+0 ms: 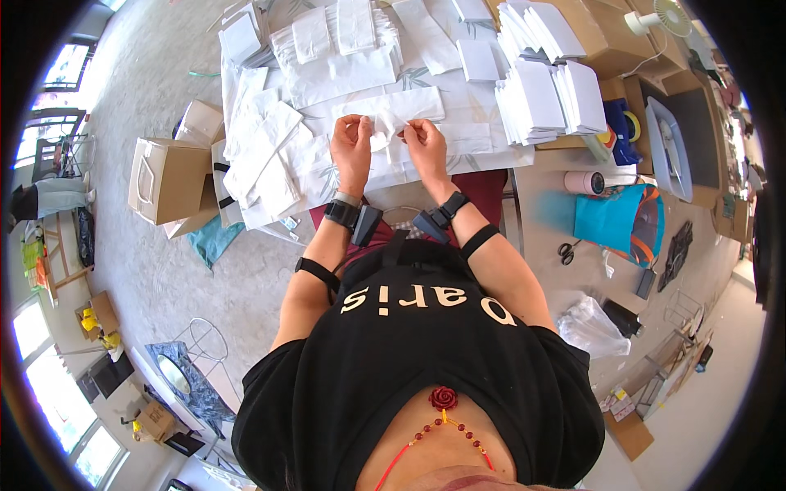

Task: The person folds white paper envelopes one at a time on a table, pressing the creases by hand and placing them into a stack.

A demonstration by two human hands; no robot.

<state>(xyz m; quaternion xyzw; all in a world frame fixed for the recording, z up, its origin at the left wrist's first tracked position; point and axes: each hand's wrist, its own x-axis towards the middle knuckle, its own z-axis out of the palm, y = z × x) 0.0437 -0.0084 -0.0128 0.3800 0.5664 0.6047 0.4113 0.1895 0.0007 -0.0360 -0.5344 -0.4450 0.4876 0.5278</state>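
Surface [323, 184], white and leaf-patterned, bears flat white stacks [530, 102]; above it, left hand [352, 147] and right hand [426, 147] pinch a thin white piece [385, 127] between them (grey concrete floor [164, 82] around)

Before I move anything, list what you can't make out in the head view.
In the head view:
- What the thin white piece between the left hand and right hand is: too small and bright.
- The table's far side: cut off by the upper edge.
- The upper body of the person at the left: lost in the dark lens rim.
- Contents of the brown carton: hidden by its walls.
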